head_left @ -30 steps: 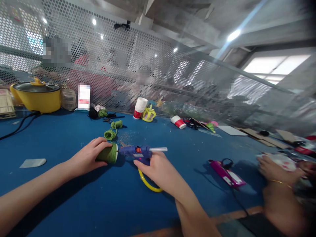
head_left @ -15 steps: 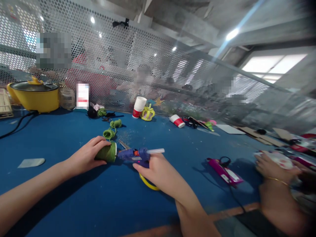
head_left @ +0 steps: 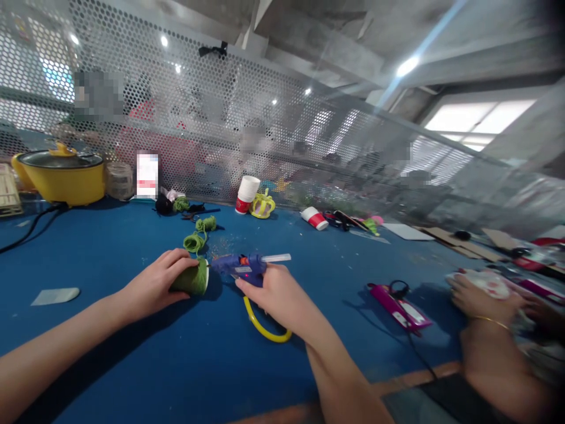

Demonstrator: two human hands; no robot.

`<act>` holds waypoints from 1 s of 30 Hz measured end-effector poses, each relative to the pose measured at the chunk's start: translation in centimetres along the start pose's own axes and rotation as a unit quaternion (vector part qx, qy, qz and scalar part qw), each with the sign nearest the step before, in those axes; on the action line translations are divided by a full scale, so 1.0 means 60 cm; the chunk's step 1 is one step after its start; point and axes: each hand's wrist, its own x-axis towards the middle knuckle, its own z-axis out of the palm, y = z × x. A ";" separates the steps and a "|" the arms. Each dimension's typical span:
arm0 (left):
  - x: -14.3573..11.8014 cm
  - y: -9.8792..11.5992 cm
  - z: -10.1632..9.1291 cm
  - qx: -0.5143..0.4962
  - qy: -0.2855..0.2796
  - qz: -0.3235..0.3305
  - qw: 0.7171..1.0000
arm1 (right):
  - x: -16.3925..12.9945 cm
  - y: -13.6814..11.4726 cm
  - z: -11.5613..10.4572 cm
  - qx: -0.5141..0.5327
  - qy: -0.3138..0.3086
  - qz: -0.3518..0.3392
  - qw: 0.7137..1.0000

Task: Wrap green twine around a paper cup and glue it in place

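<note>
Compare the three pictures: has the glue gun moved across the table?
Cannot tell. The camera shifts between pictures. The glue gun in the right hand keeps its nozzle at the green-wrapped cup, so any move is slight.

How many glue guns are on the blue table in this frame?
2. A blue glue gun is held in the right hand, nozzle at the green-wrapped cup under the left hand. A pink glue gun lies right. Others may hide in the clutter.
</note>
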 end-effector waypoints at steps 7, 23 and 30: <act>0.000 0.003 0.000 0.008 0.009 0.007 1.000 | 0.012 0.006 0.006 -0.005 0.007 0.007 1.000; 0.005 0.004 -0.006 -0.021 0.000 -0.016 1.000 | -0.007 -0.003 0.004 -0.010 0.009 -0.007 1.000; 0.007 0.000 -0.002 -0.014 0.002 -0.023 1.000 | -0.022 0.002 0.006 -0.021 -0.002 0.007 1.000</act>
